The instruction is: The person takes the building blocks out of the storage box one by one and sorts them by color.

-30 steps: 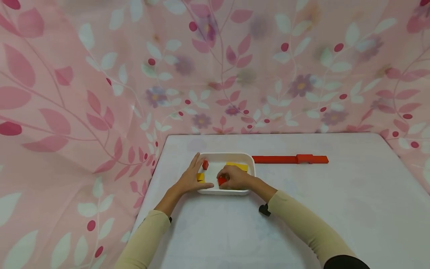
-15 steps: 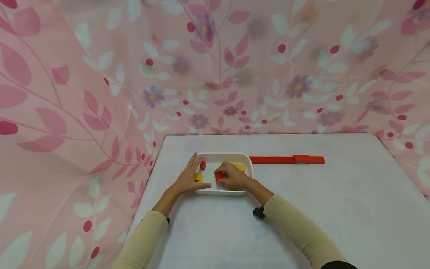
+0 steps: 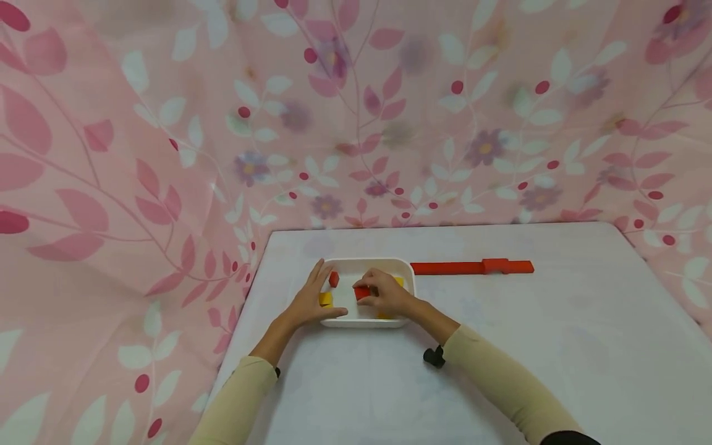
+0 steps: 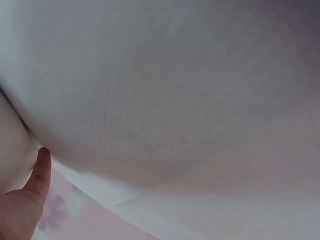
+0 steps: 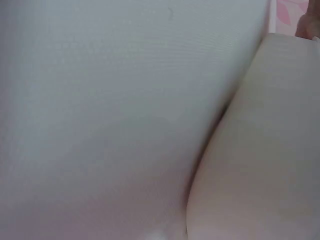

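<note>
A white tray [image 3: 368, 264] sits on the white table in the head view. My right hand [image 3: 384, 293] reaches into it and pinches a small red block [image 3: 362, 292]. My left hand [image 3: 311, 301] lies flat on the tray's left rim, fingers straight, beside a yellow block [image 3: 325, 299]. Another red block [image 3: 334, 279] lies in the tray's far left part, and a yellow piece [image 3: 398, 282] shows behind my right hand. The left wrist view shows only white cloth and a thumb [image 4: 40, 172]. The right wrist view shows blurred white surfaces.
A long red bar [image 3: 471, 267] with a raised red block on it lies on the table right of the tray. A small black object [image 3: 432, 356] sits by my right sleeve. Pink floral cloth [image 3: 167, 154] hangs behind and to the left of the table.
My right hand has moved the red block slightly away from me inside the tray, from the near rim toward the middle. My left hand has stayed on the tray's left rim.
</note>
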Action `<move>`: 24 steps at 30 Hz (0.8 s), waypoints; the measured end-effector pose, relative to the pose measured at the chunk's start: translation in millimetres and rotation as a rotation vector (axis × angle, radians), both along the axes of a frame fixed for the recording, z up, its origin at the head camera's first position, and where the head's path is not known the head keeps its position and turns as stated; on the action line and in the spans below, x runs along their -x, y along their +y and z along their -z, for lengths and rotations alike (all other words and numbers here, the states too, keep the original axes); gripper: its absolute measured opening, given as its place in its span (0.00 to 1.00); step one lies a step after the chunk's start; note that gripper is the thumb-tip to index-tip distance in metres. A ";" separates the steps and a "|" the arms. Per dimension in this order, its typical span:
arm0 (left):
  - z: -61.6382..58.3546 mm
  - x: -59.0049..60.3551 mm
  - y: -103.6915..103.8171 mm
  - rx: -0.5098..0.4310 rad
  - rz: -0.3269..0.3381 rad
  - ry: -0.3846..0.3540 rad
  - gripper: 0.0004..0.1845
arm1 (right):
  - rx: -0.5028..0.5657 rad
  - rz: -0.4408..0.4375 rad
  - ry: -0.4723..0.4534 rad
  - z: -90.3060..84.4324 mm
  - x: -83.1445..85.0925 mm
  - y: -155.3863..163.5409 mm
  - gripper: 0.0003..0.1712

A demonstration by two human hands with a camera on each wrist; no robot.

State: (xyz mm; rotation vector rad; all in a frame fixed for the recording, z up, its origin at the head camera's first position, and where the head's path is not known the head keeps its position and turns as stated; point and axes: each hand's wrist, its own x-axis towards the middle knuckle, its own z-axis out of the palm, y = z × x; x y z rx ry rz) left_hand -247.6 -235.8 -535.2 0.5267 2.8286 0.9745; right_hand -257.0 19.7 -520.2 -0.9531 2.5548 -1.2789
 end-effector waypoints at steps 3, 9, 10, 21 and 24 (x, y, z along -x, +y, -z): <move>1.3 0.5 1.2 0.004 -0.005 0.002 0.62 | 0.043 0.027 0.045 -5.5 -0.9 10.4 0.20; 1.9 3.3 1.9 0.040 -0.011 -0.016 0.63 | 0.162 0.094 0.111 -20.3 -1.3 40.7 0.19; 2.0 3.5 2.1 0.041 -0.012 -0.019 0.64 | 0.171 0.101 0.114 -23.0 -1.6 46.8 0.19; 1.9 5.1 1.7 0.063 -0.005 -0.037 0.64 | 0.055 0.264 0.159 -25.6 6.7 120.6 0.20; -0.1 4.7 0.1 0.069 -0.004 -0.039 0.64 | 0.019 0.325 0.153 -22.4 8.4 143.7 0.20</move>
